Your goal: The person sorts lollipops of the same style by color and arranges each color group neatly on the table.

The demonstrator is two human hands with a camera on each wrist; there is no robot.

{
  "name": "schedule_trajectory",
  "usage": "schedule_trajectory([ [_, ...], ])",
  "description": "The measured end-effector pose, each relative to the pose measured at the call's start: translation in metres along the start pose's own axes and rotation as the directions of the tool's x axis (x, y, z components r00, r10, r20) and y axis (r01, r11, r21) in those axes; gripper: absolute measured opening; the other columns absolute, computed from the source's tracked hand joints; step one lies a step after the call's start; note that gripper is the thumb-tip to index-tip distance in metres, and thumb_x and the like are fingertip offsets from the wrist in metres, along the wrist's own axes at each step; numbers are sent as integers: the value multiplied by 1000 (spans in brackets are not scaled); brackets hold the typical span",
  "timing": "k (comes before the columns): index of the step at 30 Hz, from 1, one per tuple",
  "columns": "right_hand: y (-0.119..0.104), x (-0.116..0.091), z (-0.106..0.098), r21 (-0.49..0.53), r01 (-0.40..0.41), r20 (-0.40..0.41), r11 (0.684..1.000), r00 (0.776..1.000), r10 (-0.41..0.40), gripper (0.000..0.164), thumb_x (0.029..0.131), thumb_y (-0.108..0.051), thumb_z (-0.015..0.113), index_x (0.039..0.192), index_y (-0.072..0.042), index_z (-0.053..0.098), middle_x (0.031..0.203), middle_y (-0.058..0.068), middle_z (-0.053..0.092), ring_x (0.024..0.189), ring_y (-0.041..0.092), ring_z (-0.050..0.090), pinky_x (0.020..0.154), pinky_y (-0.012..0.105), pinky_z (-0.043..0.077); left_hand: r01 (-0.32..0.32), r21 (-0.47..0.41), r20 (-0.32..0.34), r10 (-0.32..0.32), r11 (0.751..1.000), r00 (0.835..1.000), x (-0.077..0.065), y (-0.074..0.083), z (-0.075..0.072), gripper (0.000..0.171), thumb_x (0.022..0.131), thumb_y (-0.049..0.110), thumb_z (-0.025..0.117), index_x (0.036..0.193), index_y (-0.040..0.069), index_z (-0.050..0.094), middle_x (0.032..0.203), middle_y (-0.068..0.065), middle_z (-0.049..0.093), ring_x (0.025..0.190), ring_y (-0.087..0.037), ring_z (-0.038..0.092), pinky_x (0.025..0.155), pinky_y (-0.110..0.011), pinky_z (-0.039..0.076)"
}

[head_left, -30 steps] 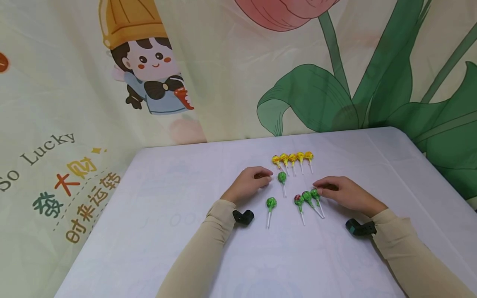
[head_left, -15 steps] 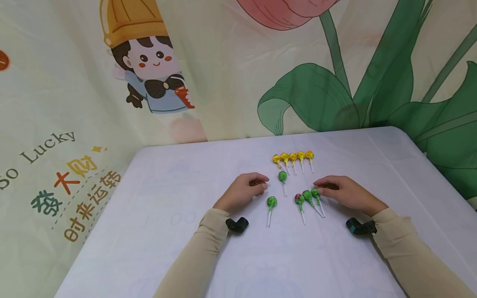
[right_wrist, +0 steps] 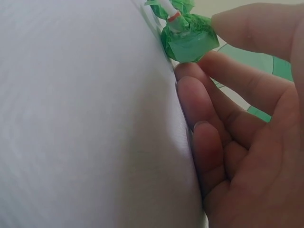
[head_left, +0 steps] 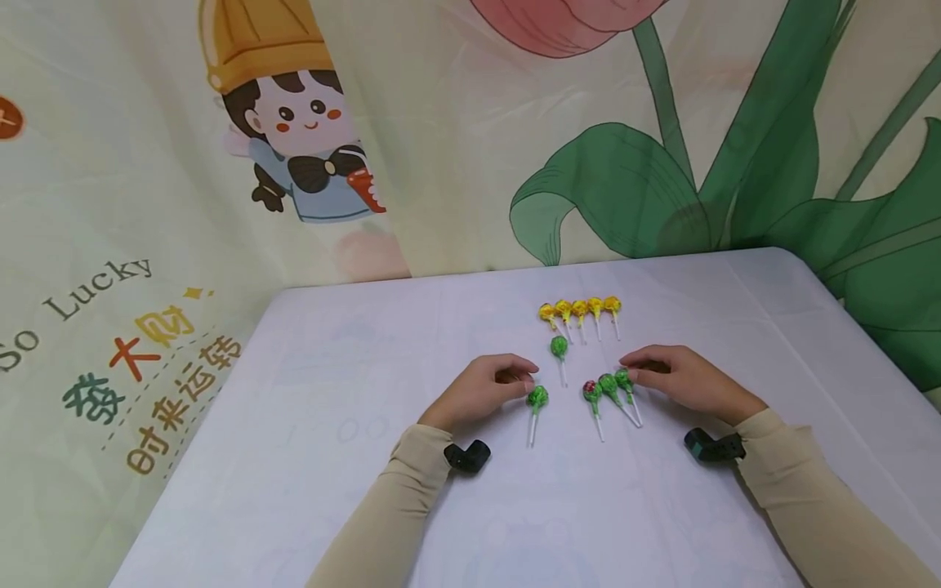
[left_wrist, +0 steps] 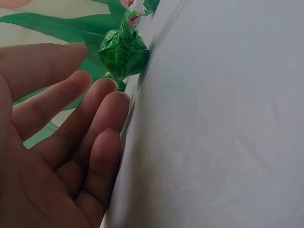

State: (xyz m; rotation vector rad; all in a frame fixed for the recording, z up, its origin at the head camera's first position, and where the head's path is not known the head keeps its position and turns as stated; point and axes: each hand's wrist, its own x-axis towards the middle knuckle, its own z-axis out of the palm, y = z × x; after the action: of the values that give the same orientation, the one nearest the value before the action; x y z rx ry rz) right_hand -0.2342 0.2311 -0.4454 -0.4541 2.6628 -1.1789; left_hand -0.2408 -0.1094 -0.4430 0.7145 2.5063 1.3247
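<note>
Several wrapped lollipops lie on the white-covered table. My left hand [head_left: 485, 388] is beside a single green lollipop [head_left: 538, 397], its fingers loosely bent. In the left wrist view a small gap shows between the left thumb [left_wrist: 71, 54] and the green wrapper [left_wrist: 124, 53]. On the other side, my right hand [head_left: 680, 380] pinches the head of a green lollipop [head_left: 624, 379] between thumb and forefinger, its other fingers resting low by the cloth. Against that one lie another green lollipop [head_left: 608, 385] and a red-and-green one [head_left: 591, 392], sticks toward me.
A row of yellow lollipops [head_left: 579, 308] lies farther back, sticks toward me. Just in front of them is one more green lollipop [head_left: 559, 348]. A printed backdrop [head_left: 448, 163] hangs behind the table's far edge.
My left hand has drawn back from beside the farther green lollipop, then come in toward the nearer one. My right hand stays at the green lollipop on the right.
</note>
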Motion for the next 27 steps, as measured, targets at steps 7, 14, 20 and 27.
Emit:
schedule_trajectory([
  [7, 1, 1, 0, -11, 18, 12, 1000, 1000, -17, 41, 98, -34, 65, 132, -11, 65, 128, 9, 62, 111, 26, 56, 93, 43, 50, 10, 15, 14, -10, 1000, 1000, -5, 0, 3, 30, 93, 27, 74, 120, 15, 71, 102, 8, 68, 92, -13, 61, 82, -31, 50],
  [14, 3, 1, 0, -12, 28, 3, 1000, 1000, -28, 39, 97, -30, 68, 130, -11, 66, 118, 6, 64, 100, 23, 56, 83, 34, 51, -8, 32, 19, 7, 999, 1000, -6, 1, 5, 29, 93, 27, 74, 120, 15, 71, 101, 8, 67, 92, -12, 61, 82, -30, 50],
  [20, 4, 0, 0, -17, 23, -2, 1000, 1000, -23, 38, 96, -30, 68, 130, -12, 66, 119, 5, 64, 100, 23, 55, 85, 35, 50, -5, 24, 29, 4, 1000, 1000, -7, 3, 4, 29, 93, 26, 74, 121, 16, 71, 103, 8, 67, 93, -12, 61, 83, -32, 49],
  [27, 3, -2, -1, -9, 31, 8, 999, 999, -31, 39, 96, -30, 68, 130, -10, 66, 118, 6, 64, 99, 22, 55, 83, 33, 51, -10, 34, 45, 8, 999, 999, -6, -1, 7, 29, 93, 27, 73, 121, 20, 71, 104, 7, 65, 94, -12, 59, 83, -30, 49],
])
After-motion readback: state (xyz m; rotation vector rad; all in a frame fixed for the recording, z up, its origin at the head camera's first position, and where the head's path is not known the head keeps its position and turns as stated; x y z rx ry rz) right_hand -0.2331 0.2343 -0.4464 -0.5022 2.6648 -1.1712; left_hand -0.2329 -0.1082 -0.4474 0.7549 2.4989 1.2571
